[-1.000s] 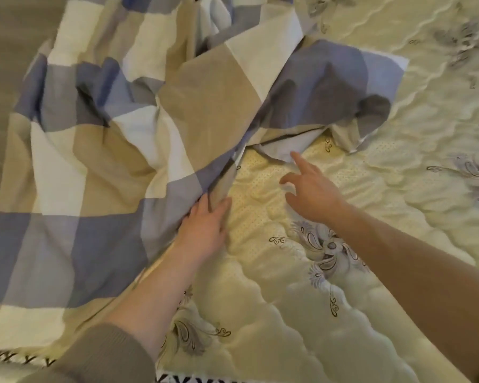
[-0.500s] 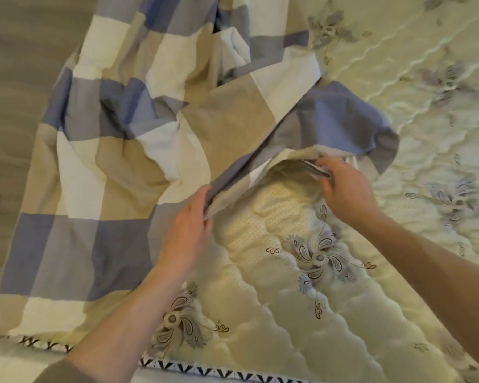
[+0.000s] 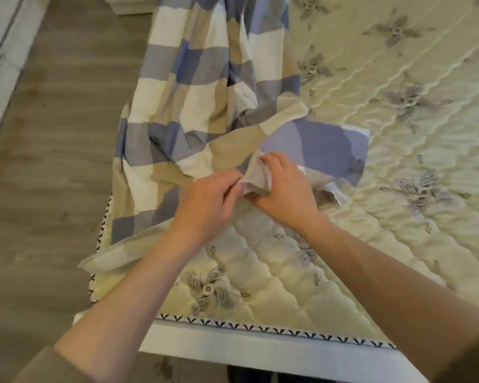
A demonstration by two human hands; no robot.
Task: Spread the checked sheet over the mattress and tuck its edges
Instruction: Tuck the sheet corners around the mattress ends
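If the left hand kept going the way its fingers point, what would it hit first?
The checked sheet fold that the left hand pinches; just beyond it, probably the right hand.

In the left hand (image 3: 208,201) and right hand (image 3: 285,189), the checked sheet (image 3: 194,106) is soft, matt, creased cloth. Under them the mattress (image 3: 371,161) is quilted, faintly sheeny fabric; to their left lies a matt wood-grain floor (image 3: 53,161).

Mid-frame, my left hand (image 3: 205,200) and right hand (image 3: 284,193) pinch the checked sheet (image 3: 205,106), bunched over the mattress (image 3: 398,161) left side.
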